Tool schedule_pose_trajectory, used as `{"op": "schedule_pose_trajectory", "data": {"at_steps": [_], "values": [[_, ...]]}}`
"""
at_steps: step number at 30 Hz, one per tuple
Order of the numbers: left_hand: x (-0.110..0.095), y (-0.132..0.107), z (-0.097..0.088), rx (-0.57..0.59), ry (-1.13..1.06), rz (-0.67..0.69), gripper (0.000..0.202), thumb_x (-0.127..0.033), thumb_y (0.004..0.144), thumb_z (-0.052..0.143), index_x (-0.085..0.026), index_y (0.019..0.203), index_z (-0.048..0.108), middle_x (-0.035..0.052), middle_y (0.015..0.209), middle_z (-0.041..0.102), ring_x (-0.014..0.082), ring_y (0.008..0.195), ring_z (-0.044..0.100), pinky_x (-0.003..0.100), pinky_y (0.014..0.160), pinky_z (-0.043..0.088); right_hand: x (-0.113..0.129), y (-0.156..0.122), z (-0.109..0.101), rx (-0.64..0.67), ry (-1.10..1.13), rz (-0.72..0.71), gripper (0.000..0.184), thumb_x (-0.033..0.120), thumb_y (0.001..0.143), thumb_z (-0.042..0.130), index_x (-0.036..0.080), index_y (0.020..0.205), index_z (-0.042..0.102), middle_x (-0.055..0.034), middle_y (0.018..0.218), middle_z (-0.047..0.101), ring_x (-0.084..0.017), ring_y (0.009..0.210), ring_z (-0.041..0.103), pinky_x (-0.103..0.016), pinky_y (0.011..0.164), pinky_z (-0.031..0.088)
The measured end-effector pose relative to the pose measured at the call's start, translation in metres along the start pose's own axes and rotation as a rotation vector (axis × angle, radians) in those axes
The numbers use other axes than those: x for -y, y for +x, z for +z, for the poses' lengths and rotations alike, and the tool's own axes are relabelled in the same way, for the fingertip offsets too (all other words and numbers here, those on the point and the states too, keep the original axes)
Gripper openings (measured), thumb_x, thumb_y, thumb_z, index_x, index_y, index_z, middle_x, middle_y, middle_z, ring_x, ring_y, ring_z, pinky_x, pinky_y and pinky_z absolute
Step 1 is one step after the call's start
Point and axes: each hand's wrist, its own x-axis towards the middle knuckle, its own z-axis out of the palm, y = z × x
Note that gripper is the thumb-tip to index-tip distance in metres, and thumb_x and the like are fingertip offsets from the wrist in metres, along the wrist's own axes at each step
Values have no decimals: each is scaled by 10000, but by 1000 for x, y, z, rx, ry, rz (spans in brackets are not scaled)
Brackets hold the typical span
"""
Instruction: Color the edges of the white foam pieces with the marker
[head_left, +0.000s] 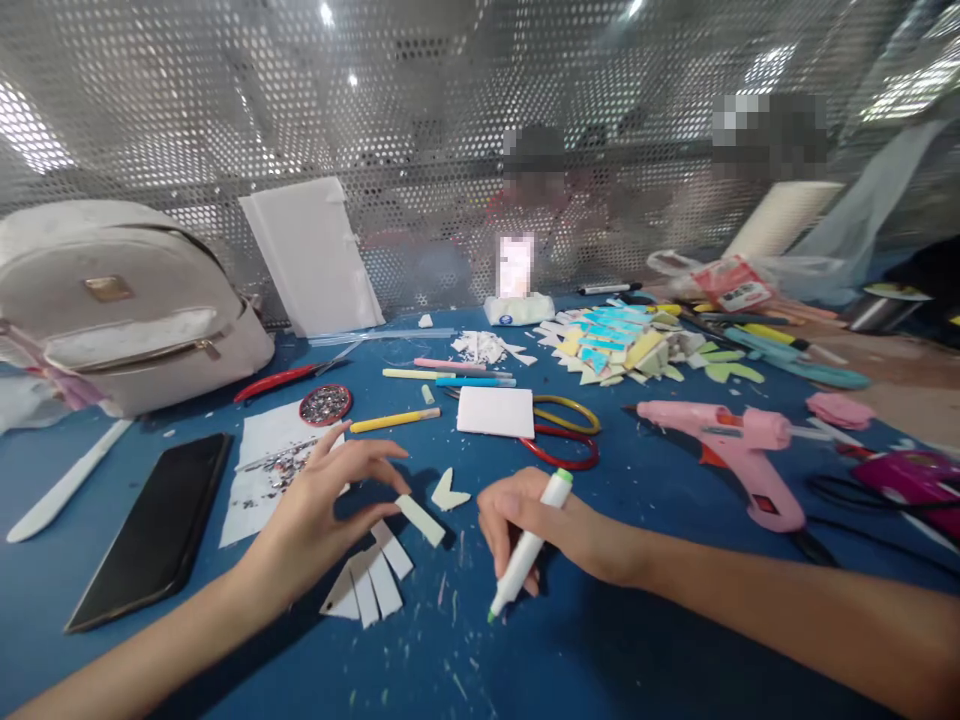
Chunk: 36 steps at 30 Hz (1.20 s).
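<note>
Between the thumb and a fingertip of my left hand (337, 485) is a small pale green strip (421, 521), one end pinched. My right hand (555, 520) grips a white marker pen (530, 545) with its green tip pointing down near the table. Just beyond the strip lies a pale V-shaped cut piece (450, 491). Several white strips (375, 580) fan out under my left hand. A white rectangular card (495, 412) rests over scissors (566, 440) with red and yellow handles, ahead of my right hand.
A pink glue gun (731, 440) lies right, its cord trailing. A phone (154, 530), a white knife (71, 480) and a backpack (127, 300) are left. Colored pens (395, 420) lie midtable. A pile of cut pieces (622, 345) sits farther back, before a perforated metal panel (420, 120).
</note>
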Motion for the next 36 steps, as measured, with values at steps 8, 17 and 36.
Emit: {"op": "schedule_pose_trajectory", "data": {"at_steps": [8,17,36], "values": [[5,21,14,108,-8,53,418,-86,898,634,-256,1249,482,-59,922,741,166,1010,689,626,1197,162,-2,1,0,-4,-23,-4,611,610,936,563,95,624,666,-31,552,610,-73,393,520,-158,373,388],[2,13,8,62,108,-47,406,-149,931,604,-292,1287,471,-4,1115,708,219,1081,654,591,1131,308,-4,1,1,1,-47,-6,624,649,922,556,104,634,654,-19,543,601,-77,394,521,-157,370,388],[-40,-40,36,22,74,-195,688,-215,945,493,-312,1551,184,86,1234,566,275,1152,552,514,1006,503,-4,0,1,-8,-76,-49,615,634,928,555,104,636,663,-24,572,612,-84,417,538,-161,385,402]]}}
